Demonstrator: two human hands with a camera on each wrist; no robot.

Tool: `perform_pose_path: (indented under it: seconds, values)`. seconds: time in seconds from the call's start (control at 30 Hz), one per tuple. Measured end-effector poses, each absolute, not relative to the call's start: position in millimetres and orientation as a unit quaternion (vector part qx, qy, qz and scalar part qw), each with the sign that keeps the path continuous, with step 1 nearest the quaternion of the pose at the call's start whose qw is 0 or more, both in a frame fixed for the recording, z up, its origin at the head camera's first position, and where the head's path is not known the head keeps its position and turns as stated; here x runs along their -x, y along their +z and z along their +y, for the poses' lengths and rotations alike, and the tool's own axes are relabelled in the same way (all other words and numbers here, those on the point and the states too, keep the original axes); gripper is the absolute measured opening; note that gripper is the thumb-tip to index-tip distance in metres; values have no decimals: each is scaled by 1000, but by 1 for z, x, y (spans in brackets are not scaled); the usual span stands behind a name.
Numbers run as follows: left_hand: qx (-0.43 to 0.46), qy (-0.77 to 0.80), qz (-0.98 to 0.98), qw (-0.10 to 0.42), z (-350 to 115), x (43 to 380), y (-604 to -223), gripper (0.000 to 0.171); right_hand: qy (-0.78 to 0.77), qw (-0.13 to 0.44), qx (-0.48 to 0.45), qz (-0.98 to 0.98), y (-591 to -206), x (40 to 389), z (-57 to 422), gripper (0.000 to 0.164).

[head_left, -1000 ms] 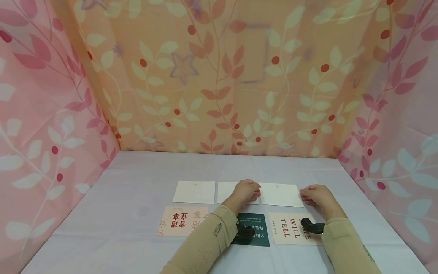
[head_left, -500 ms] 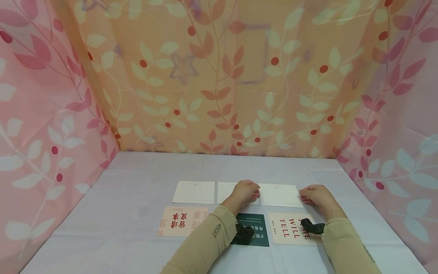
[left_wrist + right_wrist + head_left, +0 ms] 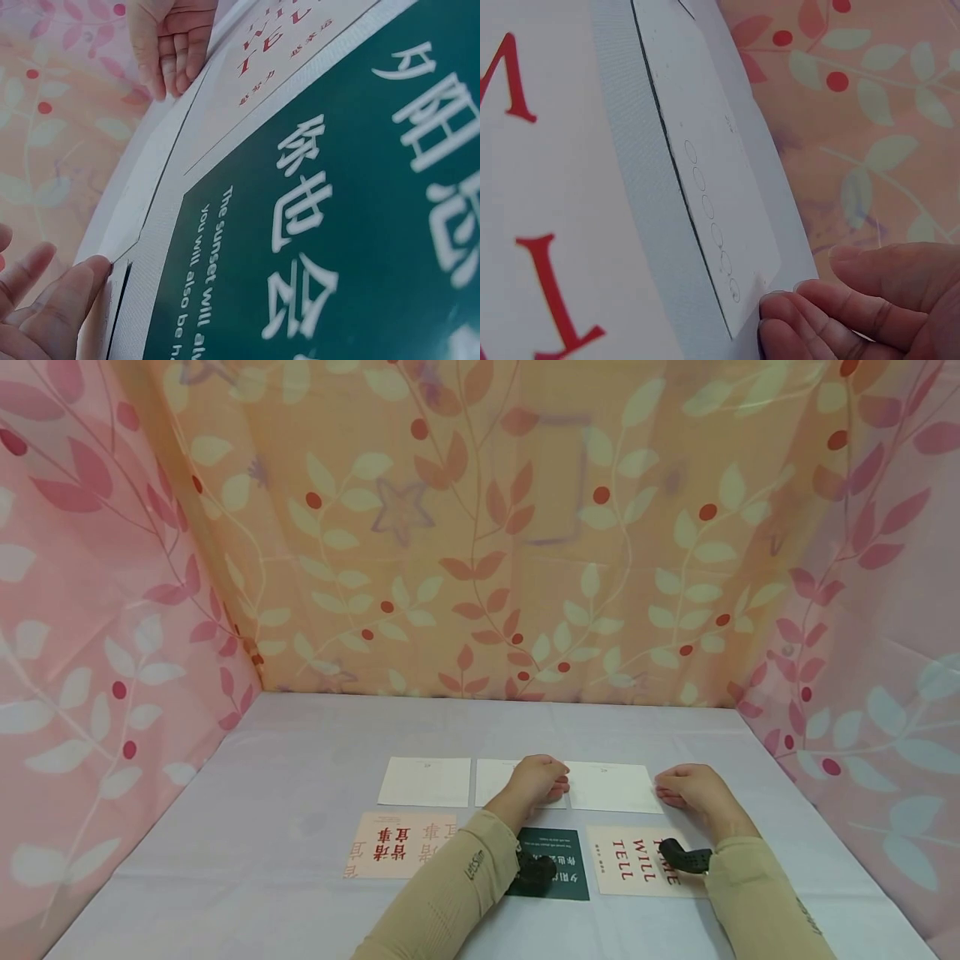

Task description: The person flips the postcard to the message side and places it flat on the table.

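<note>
A white postcard (image 3: 615, 787) lies flat at the right of the back row, its blank side up. At its left edge is my left hand (image 3: 534, 782), whose fingertips touch the card's corner in the left wrist view. The right hand (image 3: 693, 788) rests at the opposite edge, its fingers loosely bent. In the right wrist view, the fingertips (image 3: 780, 311) touch or nearly touch the near corner of the card, which has a row of small printed circles. My left hand partly covers the middle white postcard (image 3: 491, 783).
Another white postcard (image 3: 425, 782) lies at the left of that row. Nearer me lie a pink postcard (image 3: 397, 846), a dark green postcard (image 3: 566, 881) partly behind my left sleeve, and a cream postcard (image 3: 617, 881) with red letters. Patterned cloth (image 3: 480, 527) encloses the white table (image 3: 300, 752).
The right-hand white postcard seems to have shifted very slightly left, and my right hand with it. My left hand stays nearly still, and the other cards lie as before.
</note>
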State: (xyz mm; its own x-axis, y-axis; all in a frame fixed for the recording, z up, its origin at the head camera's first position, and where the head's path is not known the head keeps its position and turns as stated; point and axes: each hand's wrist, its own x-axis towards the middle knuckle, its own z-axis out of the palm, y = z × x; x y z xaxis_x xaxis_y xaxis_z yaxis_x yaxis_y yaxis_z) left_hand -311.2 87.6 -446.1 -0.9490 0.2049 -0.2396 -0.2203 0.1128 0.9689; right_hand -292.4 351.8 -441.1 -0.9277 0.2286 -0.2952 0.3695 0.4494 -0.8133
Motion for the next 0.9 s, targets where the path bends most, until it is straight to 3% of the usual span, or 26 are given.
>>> perform_pose_path:
  seconds: [0.9]
  values:
    - [-16,652,732,196,76,300,-440,23,-453,82,-125,879,-414,268,349,37]
